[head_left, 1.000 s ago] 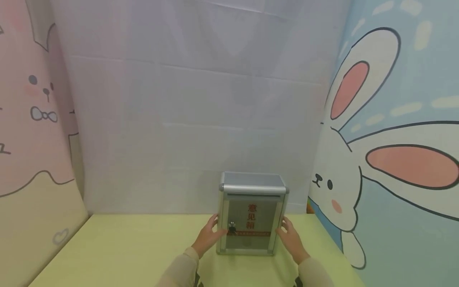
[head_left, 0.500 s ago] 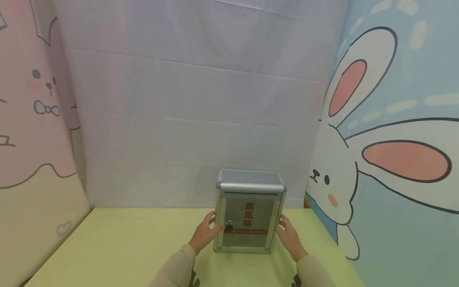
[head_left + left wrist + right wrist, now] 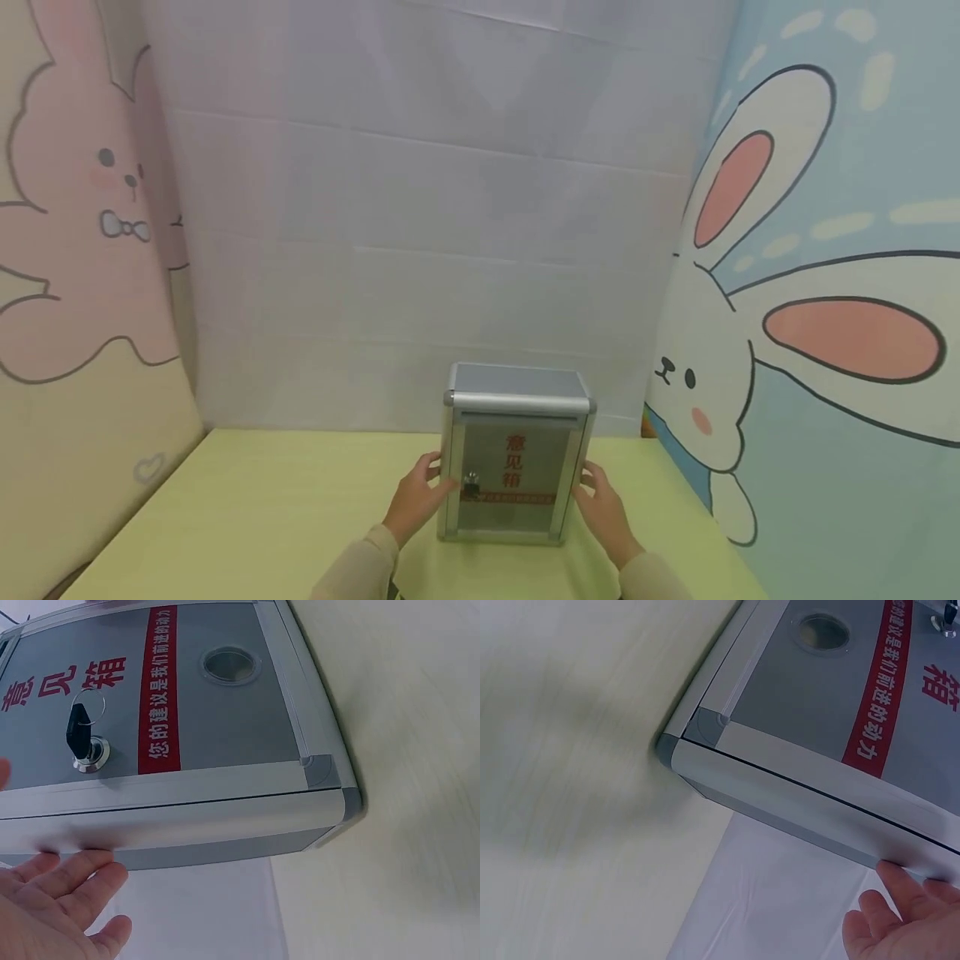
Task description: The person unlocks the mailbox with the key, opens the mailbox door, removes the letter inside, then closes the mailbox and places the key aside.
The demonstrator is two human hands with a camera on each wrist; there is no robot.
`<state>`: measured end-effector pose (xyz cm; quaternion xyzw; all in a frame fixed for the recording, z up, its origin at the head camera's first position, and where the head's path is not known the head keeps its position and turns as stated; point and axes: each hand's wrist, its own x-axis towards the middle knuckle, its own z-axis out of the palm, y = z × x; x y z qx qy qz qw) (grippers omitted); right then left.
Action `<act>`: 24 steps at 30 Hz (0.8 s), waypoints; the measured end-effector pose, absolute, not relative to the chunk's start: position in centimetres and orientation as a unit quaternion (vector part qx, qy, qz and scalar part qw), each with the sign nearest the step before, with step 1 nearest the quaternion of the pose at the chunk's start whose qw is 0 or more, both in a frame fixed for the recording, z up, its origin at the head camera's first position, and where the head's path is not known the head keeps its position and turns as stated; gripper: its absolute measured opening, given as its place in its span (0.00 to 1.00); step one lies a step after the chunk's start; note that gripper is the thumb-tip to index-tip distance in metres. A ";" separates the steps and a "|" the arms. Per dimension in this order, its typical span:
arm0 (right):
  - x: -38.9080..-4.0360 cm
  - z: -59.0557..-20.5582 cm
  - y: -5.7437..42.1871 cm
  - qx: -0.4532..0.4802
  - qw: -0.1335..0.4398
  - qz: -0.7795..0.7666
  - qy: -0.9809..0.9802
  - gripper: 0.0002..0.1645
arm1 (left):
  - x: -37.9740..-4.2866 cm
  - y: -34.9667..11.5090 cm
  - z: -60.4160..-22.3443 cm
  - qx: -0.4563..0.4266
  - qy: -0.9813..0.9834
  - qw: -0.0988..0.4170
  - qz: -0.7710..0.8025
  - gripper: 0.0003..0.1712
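Note:
A grey metal suggestion box (image 3: 517,467) with a silver frame and red Chinese lettering stands upright on the pale yellow table (image 3: 285,500). A small key (image 3: 79,731) with a ring sits in the lock on its front. My left hand (image 3: 417,498) holds the box's left side, fingers along the side wall and thumb at the front frame near the lock. On the opposite side my right hand (image 3: 603,510) holds it in the same way. Each wrist view shows fingertips at the side edge; most of the right thumb is out of the right wrist view.
Behind the table hangs a white cloth (image 3: 420,292). A panel with a pink rabbit (image 3: 82,258) borders the left side, and a blue panel with a white rabbit (image 3: 705,350) borders the right, close to my right hand.
The suggestion box has shifted slightly left and toward me, with both hands staying on its sides. The head view has also moved a little.

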<state>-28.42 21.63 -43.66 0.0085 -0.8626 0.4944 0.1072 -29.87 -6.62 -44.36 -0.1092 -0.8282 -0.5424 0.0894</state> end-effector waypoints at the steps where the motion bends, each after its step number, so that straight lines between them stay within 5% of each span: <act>1: -28.3 -43.7 21.5 0.009 0.108 0.496 -0.862 0.28 | -29.8 -6.8 -44.4 -0.112 -0.829 0.100 -0.539 0.31; 13: -26.9 -43.3 19.6 0.022 0.100 0.486 -0.868 0.22 | -28.7 -9.8 -44.4 -0.105 -0.842 0.177 -0.498 0.12; 24: -25.4 -44.3 17.5 0.046 0.142 0.501 -0.852 0.18 | -27.0 -11.9 -44.6 -0.073 -0.843 0.169 -0.505 0.12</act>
